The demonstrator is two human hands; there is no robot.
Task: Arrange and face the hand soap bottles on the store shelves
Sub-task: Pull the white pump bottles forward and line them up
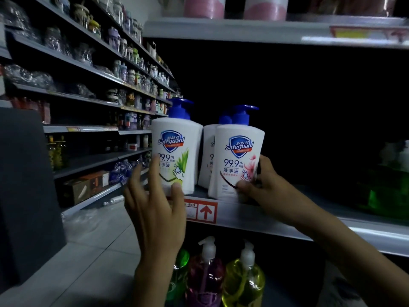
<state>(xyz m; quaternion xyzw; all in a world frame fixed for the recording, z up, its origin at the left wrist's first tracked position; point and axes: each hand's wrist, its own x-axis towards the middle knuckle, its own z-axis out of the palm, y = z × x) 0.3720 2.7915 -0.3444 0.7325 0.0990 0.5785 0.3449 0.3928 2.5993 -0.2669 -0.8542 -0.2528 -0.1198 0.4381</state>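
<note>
Pink rolls [202,7] stand overhead; jars [124,72] crowd the left aisle.

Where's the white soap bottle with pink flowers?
Head view: the pink-flower white bottle stands at the front edge of the grey shelf, right of the green-leaf white bottle, gripped low by the right hand.

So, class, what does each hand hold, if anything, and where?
Right hand grips the pink-label bottle low on its side; left hand just touches the green-label bottle.
</note>
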